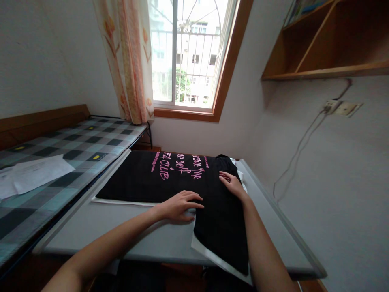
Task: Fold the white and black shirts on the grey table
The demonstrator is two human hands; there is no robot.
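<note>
A black T-shirt (136, 174) with pink lettering lies spread on a light grey table, its collar to the right and one sleeve hanging towards me over the front edge. White cloth or paper (212, 256) shows from beneath it along the borders. My left hand (182, 204) rests with fingers stretched out where the near sleeve meets the body. Near the collar, my right hand (232, 183) lies on the fabric, fingers extended and loosely together. Neither hand grips anything. The far sleeve is not clearly visible.
The grey table (73, 235) stands against the right wall. Left of it is a bed with a checked sheet (60, 140) and white papers (42, 172). A curtained window (188, 52) is ahead. A wooden shelf (322, 75) and a cable (300, 144) are on the right wall.
</note>
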